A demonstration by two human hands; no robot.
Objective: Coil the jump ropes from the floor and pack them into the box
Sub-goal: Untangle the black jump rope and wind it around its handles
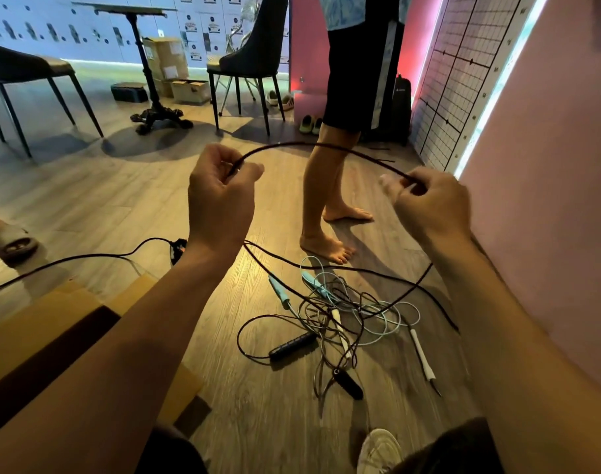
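Both forearms raised, left hand (220,196) and right hand (425,203) each pinch the dark rope (312,145); I should feed even loops, keeping its tail off the floor tangle (340,313).

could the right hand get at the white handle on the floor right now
Probably not yet: the right hand is shut on the dark rope, raised. The white handle lies uncovered below it, so the path looks free once it lets go.

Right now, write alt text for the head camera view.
Two bare hands, left hand and right hand, hold a thin dark jump rope arched between them above a wooden floor. Below lies a tangled pile of black, white and light blue jump ropes, beside an open cardboard box; a barefoot person stands behind.
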